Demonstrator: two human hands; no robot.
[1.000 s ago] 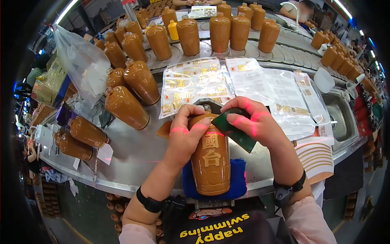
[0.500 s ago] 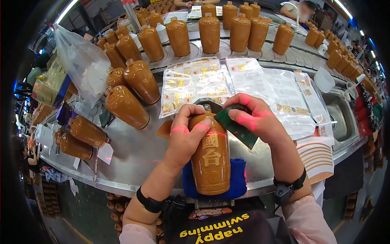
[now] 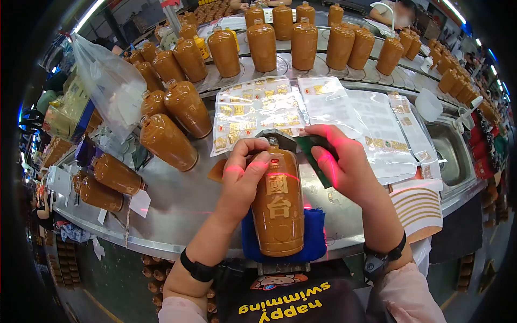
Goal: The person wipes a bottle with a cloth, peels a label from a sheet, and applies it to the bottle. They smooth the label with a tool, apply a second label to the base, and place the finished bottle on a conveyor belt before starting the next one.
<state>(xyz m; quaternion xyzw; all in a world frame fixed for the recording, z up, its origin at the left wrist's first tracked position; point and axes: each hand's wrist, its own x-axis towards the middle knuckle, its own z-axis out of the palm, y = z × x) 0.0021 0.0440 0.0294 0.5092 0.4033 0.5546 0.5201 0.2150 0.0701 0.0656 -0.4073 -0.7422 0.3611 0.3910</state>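
A glossy brown bottle with raised gold characters and a small red mark near its neck lies in front of me on a blue cloth, its neck pointing away. My left hand is closed round its upper left side, thumb on the shoulder. To the right of the bottle, apart from it, my right hand grips a dark green flat scraper. A dark metal holder sits around the bottle's neck. Part of an orange-brown flat piece shows beside my left hand.
Transparent sticker sheets with gold characters lie beyond the bottle, near white sheets. Brown bottles stand at left, and more on a curved conveyor. A sink is at right. Another person sits at the back.
My right hand has drawn the green scraper off the bottle's shoulder to the right, leaving the red mark visible. The left hand has shifted slightly left. Bottles on the conveyor have moved along.
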